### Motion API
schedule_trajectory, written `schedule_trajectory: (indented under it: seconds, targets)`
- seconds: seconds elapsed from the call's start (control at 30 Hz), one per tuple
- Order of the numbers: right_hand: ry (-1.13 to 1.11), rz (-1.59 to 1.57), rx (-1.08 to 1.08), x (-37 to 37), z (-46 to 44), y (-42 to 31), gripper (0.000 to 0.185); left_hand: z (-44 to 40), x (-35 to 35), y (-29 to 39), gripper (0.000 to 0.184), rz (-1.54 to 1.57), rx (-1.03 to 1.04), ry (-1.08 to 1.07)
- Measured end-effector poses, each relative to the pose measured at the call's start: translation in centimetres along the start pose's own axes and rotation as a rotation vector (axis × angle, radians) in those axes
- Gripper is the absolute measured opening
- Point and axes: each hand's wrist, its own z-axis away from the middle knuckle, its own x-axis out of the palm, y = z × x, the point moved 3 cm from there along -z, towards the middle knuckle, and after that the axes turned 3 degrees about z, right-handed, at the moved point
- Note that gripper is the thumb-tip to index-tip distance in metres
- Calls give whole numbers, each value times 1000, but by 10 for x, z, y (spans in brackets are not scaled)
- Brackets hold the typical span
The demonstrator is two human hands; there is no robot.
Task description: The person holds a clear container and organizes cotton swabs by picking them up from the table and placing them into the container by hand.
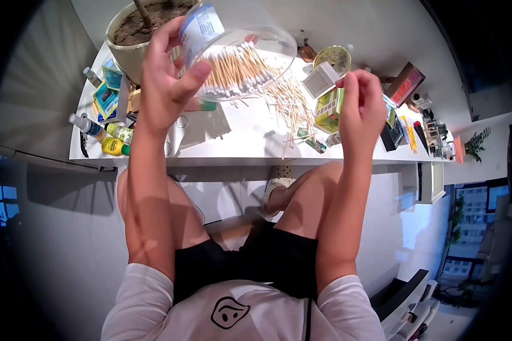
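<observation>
My left hand (pixel 173 79) is wrapped round a clear round plastic tub (pixel 284 48) with a blue and white label, tipped so its mouth faces right. Inside lie many cotton swabs (pixel 236 71) with wooden sticks and white tips. More loose swabs (pixel 290 105) are heaped on the white table just below and right of the tub. My right hand (pixel 363 102) is raised at the right with thumb and forefinger pinched together. What they hold, if anything, is hidden. Just left of those fingertips is a small white square box (pixel 321 80), above a green box (pixel 328 111).
A large potted plant (pixel 126 57) stands at the back left of the table (pixel 239 145). Bottles, among them a yellow one (pixel 115 146), stand at the left edge. Several boxes, a pink-red one (pixel 405 84) included, and small items line the right side.
</observation>
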Motion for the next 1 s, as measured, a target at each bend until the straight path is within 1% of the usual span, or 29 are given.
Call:
schedule_trajectory:
  seconds: [0.03,0.1,0.17,0.23,0.3,0.37,0.4,0.43,0.47,0.5,0.53,0.6,0.63,0.7,0.77,0.8,0.83,0.9,0.93,1.0]
  targets:
    - [17,-105,-63,-5,4,-13,8,0,0,-1,88,-20,5,-17]
    - [-17,53,-372,-2,14,-44,7,1,4,-2,88,-17,26,-8]
    - [-8,233,-563,13,26,-69,8,1,6,-2,87,-13,45,-6]
    - [-58,292,-462,33,33,-75,10,0,9,-1,86,29,42,-33]
    - [-25,289,-422,52,34,-76,11,0,10,-4,85,32,34,-44]
    - [-24,392,-362,65,32,-75,12,0,11,-6,84,30,24,-60]
    - [79,375,-376,61,30,-77,13,-1,10,-8,83,1,24,-58]
    - [76,369,-369,57,26,-72,13,0,8,-9,82,-29,21,-54]
    - [175,286,-363,47,21,-64,16,1,7,-7,82,-35,14,-53]
    - [274,204,-359,38,17,-56,19,2,7,-3,84,-105,19,-61]
    - [268,200,-360,33,13,-46,19,2,7,-1,87,-174,26,-68]
    - [174,103,-227,33,8,-16,14,1,7,0,87,-139,25,-56]
    - [174,100,-227,38,9,-7,14,0,6,-1,86,-103,28,-51]
    - [-78,-21,38,56,13,20,18,-2,4,-4,86,-110,42,-54]
    - [-297,82,78,75,18,39,23,-3,3,-6,86,-108,55,-57]
    - [-423,193,79,83,22,41,24,-3,3,-7,86,-121,37,-50]
    - [-541,284,76,94,28,54,21,-4,3,-8,87,-136,19,-44]
    - [-622,439,68,111,39,72,19,-5,8,-7,87,-130,13,-24]
    - [-620,441,71,120,43,80,19,-5,10,-7,88,-123,8,-4]
    - [-422,512,-44,130,46,88,18,-7,13,-9,87,-103,-1,-5]
